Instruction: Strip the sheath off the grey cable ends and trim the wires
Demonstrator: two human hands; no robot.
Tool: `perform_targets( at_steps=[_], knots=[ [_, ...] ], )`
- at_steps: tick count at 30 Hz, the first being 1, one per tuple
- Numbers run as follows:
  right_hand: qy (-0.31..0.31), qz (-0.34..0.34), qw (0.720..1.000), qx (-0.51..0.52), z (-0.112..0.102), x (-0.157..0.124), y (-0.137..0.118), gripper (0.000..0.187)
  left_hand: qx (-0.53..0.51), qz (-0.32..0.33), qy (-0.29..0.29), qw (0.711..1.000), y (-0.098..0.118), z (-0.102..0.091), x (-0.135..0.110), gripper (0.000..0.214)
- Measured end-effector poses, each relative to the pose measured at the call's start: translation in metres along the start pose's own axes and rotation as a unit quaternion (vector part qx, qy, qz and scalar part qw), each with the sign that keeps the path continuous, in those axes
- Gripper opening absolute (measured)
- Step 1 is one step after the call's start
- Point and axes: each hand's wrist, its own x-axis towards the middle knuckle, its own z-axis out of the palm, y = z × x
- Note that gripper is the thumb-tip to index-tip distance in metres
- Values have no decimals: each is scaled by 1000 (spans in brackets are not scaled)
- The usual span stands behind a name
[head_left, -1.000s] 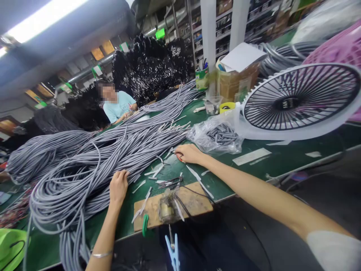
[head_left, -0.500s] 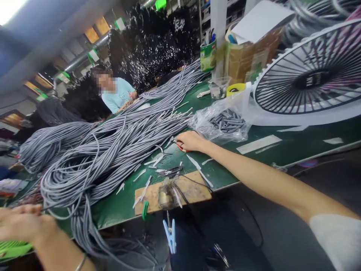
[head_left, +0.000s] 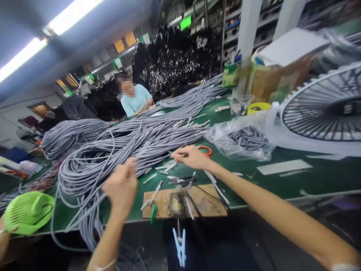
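Note:
My left hand (head_left: 121,186), closed and slightly blurred, is raised in front of the bundle of grey cables (head_left: 93,165). One grey cable (head_left: 84,212) runs up from the lower left into its fist. My right hand (head_left: 192,156) has thumb and fingers pinched together beside the right end of the bundle; what lies between the fingertips is too small to make out. Scissors with red handles (head_left: 207,151) lie just behind my right hand. Nearer me, a wooden board (head_left: 210,201) bears a small metal device (head_left: 177,205), and dark pliers (head_left: 183,180) rest beyond it.
Right of my hand is a clear bag of grey tube pieces (head_left: 245,139), and a white fan (head_left: 318,113) stands beyond. A green fan (head_left: 29,212) is at left, near another person's arm (head_left: 4,241). A blue clothespin (head_left: 179,246) hangs in front. A co-worker (head_left: 135,98) sits across.
My left hand has moved right from the left edge towards the middle. My right hand has let go of the scissors, now lying behind it, and its fingers are pinched near the cable ends.

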Motion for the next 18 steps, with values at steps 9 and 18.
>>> perform_targets(
  at_steps=[9,18],
  knots=[
    [119,-2,935,335,6,11,8,31,-198,54,-88,975,37,96,20,24],
    [188,100,878,429,4,12,23,42,-265,38,-181,946,50,108,23,20]
  ],
)
